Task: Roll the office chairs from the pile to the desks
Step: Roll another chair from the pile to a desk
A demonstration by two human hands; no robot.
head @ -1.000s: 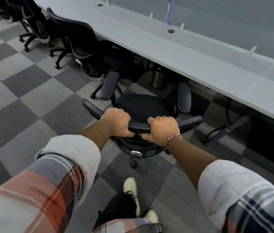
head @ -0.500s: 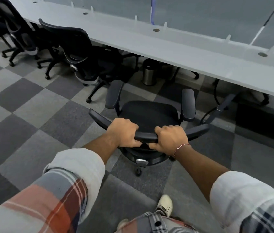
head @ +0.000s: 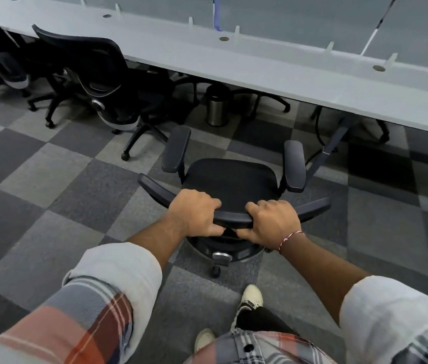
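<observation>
Grey checkered carpet (head: 37, 185); long grey tabletop (head: 260, 64) running from your 10 to your 2 o'clock, with a frosted partition (head: 299, 19) behind it.

- Chair (head: 230, 179): at your 12 o'clock on the carpet. Its seat faces the tabletop, near it but not tucked under. Armrests (head: 176, 149) point ahead.
- Left hand (head: 194, 214): fingers curled over the chair's back rail (head: 233, 218), thumb beneath.
- Right hand (head: 273, 224): same wrap-around grip, just beside the left. Thread (head: 290, 237) at the wrist.
- Parked chairs (head: 94, 61): 10 o'clock, already against the tabletop edge.
- Bin (head: 216, 106): 12 o'clock, under the tabletop and slightly left of the chair's line.
- Leg (head: 337, 141): 1 o'clock, slanted, under the tabletop.

Step in hand, as judged: final approach of one delivery, with you walking the chair in by its back.

Next move calls for:
- An even push from both hands so the castors track straight.
- A line that slots the seat between bin and leg.
- A check at the edge, since you cannot tell from here whether the armrests pass under.
- Letting go only once the chair is seated in line with its neighbours.

The pile is out of view.
</observation>
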